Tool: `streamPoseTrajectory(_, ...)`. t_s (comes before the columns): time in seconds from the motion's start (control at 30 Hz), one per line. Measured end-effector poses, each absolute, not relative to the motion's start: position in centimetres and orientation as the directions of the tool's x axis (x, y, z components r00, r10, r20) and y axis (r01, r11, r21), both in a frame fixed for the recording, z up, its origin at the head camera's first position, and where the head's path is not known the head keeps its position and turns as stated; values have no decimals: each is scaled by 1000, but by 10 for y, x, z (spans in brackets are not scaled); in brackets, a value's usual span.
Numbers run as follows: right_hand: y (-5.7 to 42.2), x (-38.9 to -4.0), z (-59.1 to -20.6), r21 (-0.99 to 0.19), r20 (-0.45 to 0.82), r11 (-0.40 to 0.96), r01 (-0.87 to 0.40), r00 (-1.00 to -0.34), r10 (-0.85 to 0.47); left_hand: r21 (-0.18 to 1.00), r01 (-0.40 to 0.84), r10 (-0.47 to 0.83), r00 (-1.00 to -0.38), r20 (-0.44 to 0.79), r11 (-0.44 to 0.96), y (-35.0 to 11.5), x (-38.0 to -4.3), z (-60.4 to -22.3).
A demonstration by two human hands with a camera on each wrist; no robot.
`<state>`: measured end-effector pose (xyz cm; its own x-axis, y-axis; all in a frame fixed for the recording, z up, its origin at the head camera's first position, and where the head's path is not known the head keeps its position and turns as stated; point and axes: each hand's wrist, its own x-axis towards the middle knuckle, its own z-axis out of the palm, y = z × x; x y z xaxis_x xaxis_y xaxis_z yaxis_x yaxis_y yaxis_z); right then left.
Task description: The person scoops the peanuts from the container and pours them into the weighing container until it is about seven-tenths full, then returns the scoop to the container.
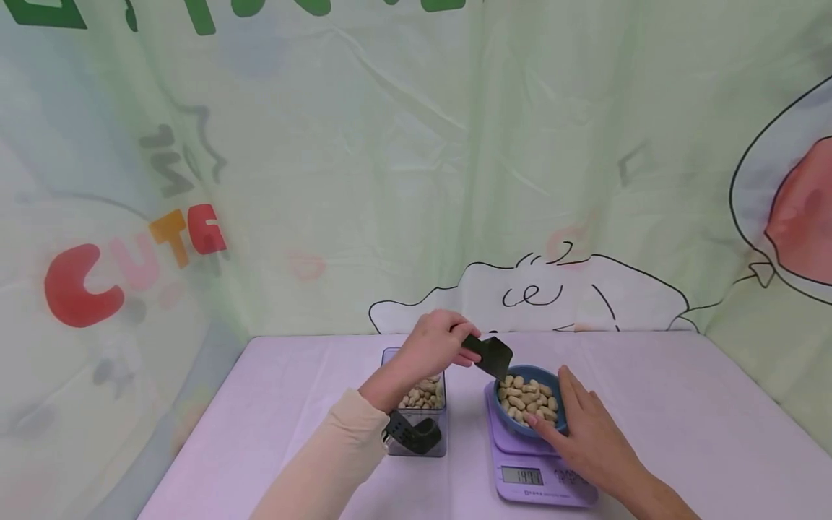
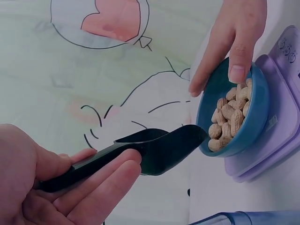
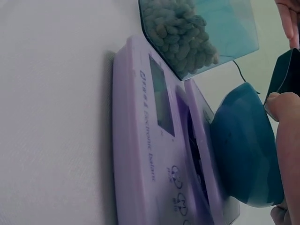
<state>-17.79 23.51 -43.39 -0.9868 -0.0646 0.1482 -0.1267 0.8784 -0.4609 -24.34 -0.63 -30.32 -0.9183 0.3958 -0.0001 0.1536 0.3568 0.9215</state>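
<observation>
My left hand [image 1: 445,339] holds the handle of a black scoop [image 1: 495,357], its blade tilted down at the near-left rim of a blue bowl [image 2: 260,117]. From the left wrist view, no peanuts show in the scoop, though its inside is only partly visible. Unshelled peanuts [image 1: 529,397] lie in the bowl, which stands on a purple kitchen scale [image 1: 546,495]. My right hand [image 1: 594,437] grips the bowl's right side, thumb over the rim and fingers along the outside. Lit digits show on the scale's display [image 1: 522,475], too small to read surely.
Left of the scale stands a clear plastic container [image 3: 229,37] with more peanuts [image 3: 176,35], partly hidden by my left forearm in the head view. A pale cloth covers the table [image 1: 292,404]. Behind it hangs a printed curtain [image 1: 403,180].
</observation>
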Motion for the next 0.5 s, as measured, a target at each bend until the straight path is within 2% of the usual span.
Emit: streamPoseTrajectory(0.5,228,-175,-417,-485,224,848,-212,-968,-114,994,-5,396,-917,-49,111,-50,-251,-310)
